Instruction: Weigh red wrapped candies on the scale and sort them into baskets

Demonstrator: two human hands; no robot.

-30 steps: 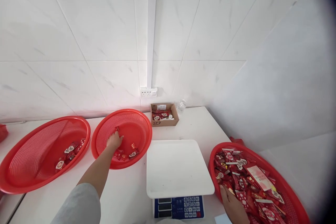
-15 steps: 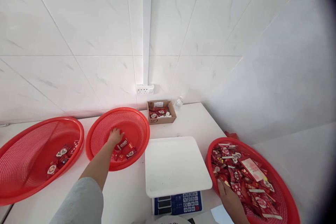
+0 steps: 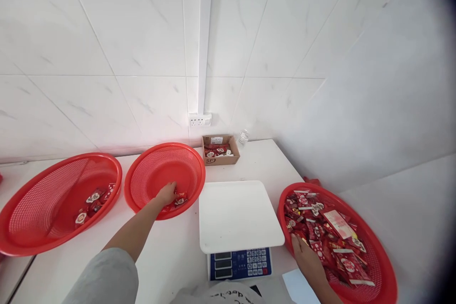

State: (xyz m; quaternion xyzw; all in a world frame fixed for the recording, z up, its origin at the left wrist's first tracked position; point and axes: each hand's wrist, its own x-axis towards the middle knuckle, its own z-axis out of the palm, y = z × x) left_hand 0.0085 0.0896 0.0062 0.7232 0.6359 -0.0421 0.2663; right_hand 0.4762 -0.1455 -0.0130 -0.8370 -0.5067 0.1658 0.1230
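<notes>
My left hand [image 3: 167,194] reaches down into the middle red basket [image 3: 140,199]. Its fingers are bent together over a few small red packets [image 3: 181,198], partly hiding them. On the right, my right hand [image 3: 305,254] grips the near-left rim of another red basket [image 3: 386,266], with part of its fingers out of sight. That basket holds a heap of red wrapped packets [image 3: 315,230] and a pale pink card-like packet [image 3: 338,223]. Between the two hands stands a scale with a bare white tray [image 3: 238,216] and a blue keypad panel [image 3: 240,263].
A third red basket [image 3: 32,199] with several packets stands at the far left. Behind the scale, a small cardboard box [image 3: 221,159] holds red packets beside a clear plastic item [image 3: 243,137]. A tiled wall with a socket [image 3: 200,120] bounds the white table [image 3: 265,161].
My left hand has moved right and lower within the middle basket, from spread fingers to fingers closed over the packets. My right hand stays at its rim. The view has shifted slightly.
</notes>
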